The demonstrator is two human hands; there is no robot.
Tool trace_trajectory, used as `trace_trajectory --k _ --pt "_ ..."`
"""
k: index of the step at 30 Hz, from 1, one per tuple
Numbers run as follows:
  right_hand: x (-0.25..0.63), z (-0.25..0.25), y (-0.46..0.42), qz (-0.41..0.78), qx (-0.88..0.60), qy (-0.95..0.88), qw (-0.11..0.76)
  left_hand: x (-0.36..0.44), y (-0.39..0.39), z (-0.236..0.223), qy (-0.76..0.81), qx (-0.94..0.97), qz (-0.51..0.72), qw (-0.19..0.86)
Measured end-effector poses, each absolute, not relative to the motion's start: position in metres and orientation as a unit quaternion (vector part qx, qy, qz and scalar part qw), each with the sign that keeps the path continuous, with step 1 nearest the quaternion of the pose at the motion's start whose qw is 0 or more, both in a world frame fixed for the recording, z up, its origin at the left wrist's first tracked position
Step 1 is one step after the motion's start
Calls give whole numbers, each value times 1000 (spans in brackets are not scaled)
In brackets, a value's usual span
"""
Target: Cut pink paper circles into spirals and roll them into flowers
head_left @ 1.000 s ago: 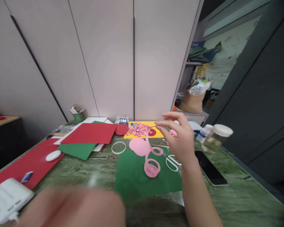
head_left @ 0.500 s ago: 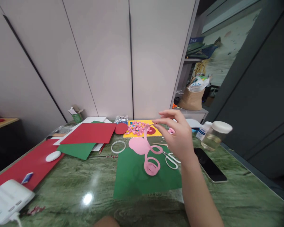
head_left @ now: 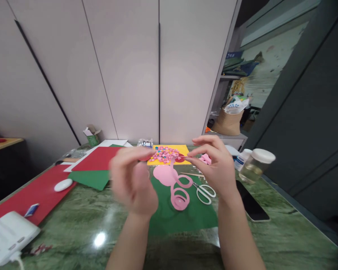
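Observation:
My right hand [head_left: 215, 165] is raised over the table, thumb and index finger pinching a thin stick. At the stick's far end hangs a spiral-cut pink paper strip [head_left: 179, 206], its coils dangling above a green paper sheet [head_left: 186, 223]. A wider, rounded pink paper part [head_left: 162, 174] shows behind the strip. To the left, my left hand [head_left: 133, 180] is up and blurred, with its index finger and thumb apart and nothing visible between them. White-handled scissors [head_left: 205, 195] lie on the green sheet near my right wrist.
Small pink pieces [head_left: 165, 153] cover a yellow sheet [head_left: 183, 147] at the back. On the right are a phone [head_left: 253, 204] and a lidded jar [head_left: 255, 167]. Red paper [head_left: 92, 157], a white power adapter [head_left: 12, 234] and a white oval object [head_left: 63, 185] lie left.
My left hand has come up from the bottom edge to beside the strip. My right hand keeps its pinch on the stick, and the paper spiral still hangs there.

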State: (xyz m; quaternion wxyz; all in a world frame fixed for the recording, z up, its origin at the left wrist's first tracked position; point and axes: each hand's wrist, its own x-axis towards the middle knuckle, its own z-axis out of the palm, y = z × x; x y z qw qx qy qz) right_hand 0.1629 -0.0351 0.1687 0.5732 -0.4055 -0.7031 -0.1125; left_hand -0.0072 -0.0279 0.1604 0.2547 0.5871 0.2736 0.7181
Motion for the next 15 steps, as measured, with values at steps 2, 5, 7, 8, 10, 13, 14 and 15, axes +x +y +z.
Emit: trace_trajectory --k 2,5,7,8,10,13,14,15 --pt "163 169 -36 -101 -405 -707 571 0 -19 164 268 638 681 241" --pt "163 168 -36 -84 -407 -715 562 8 -9 170 241 746 511 353" --pt "164 168 -35 -73 -409 -719 557 11 -7 171 208 757 461 413" --pt "164 167 -35 -69 -410 -719 556 12 -7 170 196 749 459 436" --pt "164 167 -34 -65 -410 -720 555 14 -7 168 183 724 469 472" --pt "164 167 -34 -66 -413 -723 550 16 -6 164 177 693 483 506" --pt "164 167 -34 -67 -414 -724 548 16 -5 164 174 686 486 513" --pt "163 167 -34 -68 -414 -724 547 17 -4 163 171 680 488 520"
